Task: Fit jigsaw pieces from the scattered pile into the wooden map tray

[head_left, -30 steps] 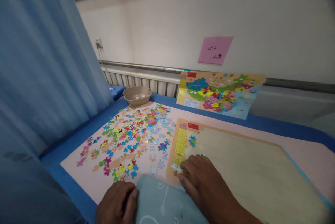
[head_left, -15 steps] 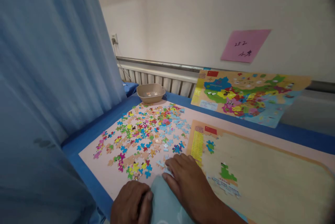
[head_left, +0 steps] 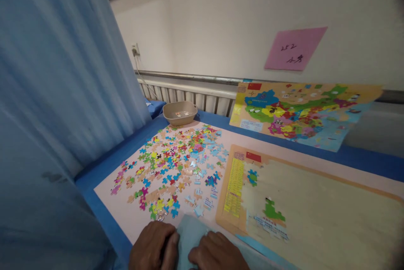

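Observation:
At the bottom edge, my left hand (head_left: 154,244) lies left of a light blue cloth (head_left: 187,234), its fingers curled down and closed. My right hand (head_left: 219,253) bends its fingers over the same cloth, thumb tucked close; whatever they may hold is hidden. Just beyond the hands, a few pale blue jigsaw pieces (head_left: 198,210) lie loose on a pink sheet. Many colourful jigsaw pieces (head_left: 170,160) spread over the sheet farther back. To the right is a puzzle board (head_left: 315,202), with a green piece group (head_left: 274,211) and a blue piece group (head_left: 252,177) inside its frame.
A beige basket (head_left: 179,113) with a few pieces stands at the back. A colourful map sheet (head_left: 296,112) leans against the wall below a pink note (head_left: 295,49). A blue curtain (head_left: 63,72) hangs at left. Blue covering (head_left: 126,143) borders the pink sheet.
My right hand has drawn back toward me, from the pieces beside the board onto the cloth, uncovering pale blue and printed pieces there. My left hand has barely moved.

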`<state>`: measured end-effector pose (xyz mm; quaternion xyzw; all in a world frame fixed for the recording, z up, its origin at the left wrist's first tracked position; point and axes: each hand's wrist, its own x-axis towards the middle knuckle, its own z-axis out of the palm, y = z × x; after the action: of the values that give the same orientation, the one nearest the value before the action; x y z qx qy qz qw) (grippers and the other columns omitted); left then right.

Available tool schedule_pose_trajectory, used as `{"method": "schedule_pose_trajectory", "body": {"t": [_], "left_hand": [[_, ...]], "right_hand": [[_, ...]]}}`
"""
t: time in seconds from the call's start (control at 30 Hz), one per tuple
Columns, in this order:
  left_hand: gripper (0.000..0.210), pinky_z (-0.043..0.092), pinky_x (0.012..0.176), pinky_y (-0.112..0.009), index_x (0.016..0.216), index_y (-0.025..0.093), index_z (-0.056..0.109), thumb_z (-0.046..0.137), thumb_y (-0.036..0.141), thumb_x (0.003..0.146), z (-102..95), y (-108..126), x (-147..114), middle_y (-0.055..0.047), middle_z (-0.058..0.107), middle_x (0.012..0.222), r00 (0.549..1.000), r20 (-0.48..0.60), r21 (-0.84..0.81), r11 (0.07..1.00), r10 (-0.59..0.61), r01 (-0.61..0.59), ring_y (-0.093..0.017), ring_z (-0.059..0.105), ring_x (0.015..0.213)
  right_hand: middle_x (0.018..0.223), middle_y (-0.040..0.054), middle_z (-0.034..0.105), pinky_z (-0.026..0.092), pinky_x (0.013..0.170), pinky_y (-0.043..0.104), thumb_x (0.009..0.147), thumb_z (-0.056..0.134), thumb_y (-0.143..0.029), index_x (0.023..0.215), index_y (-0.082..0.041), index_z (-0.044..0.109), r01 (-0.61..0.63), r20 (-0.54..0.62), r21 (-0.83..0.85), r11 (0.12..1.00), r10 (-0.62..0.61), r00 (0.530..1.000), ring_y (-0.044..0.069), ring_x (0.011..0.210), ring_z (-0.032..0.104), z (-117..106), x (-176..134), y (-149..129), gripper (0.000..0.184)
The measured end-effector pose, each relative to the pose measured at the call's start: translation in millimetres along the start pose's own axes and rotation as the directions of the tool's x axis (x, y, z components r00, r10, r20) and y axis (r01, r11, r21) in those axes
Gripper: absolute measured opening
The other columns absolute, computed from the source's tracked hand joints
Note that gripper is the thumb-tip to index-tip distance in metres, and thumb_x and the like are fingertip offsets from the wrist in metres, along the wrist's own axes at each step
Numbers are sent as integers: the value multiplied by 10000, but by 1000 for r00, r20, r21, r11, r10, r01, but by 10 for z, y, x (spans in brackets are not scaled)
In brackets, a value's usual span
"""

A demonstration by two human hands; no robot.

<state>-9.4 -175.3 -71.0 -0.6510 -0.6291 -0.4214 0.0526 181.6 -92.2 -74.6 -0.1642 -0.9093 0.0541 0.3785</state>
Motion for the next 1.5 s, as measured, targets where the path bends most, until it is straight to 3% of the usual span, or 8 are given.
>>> {"method": "schedule_pose_trajectory", "body": {"t": [0.1,0.27,0.43,0.57,1.27,1.5], "left_hand": [[108,545,691,-262,1004,245,678,580,212,1037,-41,7,32,-2,703,810,999,35,28,1000,1,-2,-153,683,738],[94,574,691,-228,1025,253,671,588,210,1030,-141,13,107,8,726,837,991,115,66,994,74,-82,-141,720,758],[105,587,737,-218,1056,257,668,568,290,1055,-156,-38,121,12,760,886,985,123,110,984,123,-137,-138,749,787],[158,587,739,-218,1053,261,673,545,352,1067,-143,-104,100,17,773,901,984,125,157,976,129,-148,-140,762,791],[165,619,694,-206,1036,271,675,540,365,1050,-160,-144,130,20,793,894,971,100,231,944,218,-236,-149,790,771],[128,626,686,-190,1016,276,694,583,339,1027,-146,-141,142,27,792,881,979,130,188,965,158,-181,-144,788,769]], "right_hand": [[684,-23,574,307,632,349,1179,300,-417,863,-233,564,-1,-3,57,998,2,1000,165,629,493,12,-5,18,451],[700,-32,588,306,622,360,1075,565,-495,829,-245,548,-33,42,7,999,33,999,177,667,481,50,-21,-50,351],[774,-28,646,338,641,358,951,689,-563,873,-248,577,-63,288,-42,997,72,955,184,717,501,-7,43,-126,343],[783,-25,672,364,626,352,939,712,-566,899,-245,588,-76,369,-56,996,91,925,188,724,534,-79,110,-148,346],[841,-17,721,422,633,362,936,721,-526,940,-242,635,-105,368,-91,990,132,921,197,754,602,-70,152,-191,297],[806,-27,700,398,633,348,885,785,-562,910,-248,619,-83,311,-103,991,112,944,193,732,570,13,94,-157,355]]}}
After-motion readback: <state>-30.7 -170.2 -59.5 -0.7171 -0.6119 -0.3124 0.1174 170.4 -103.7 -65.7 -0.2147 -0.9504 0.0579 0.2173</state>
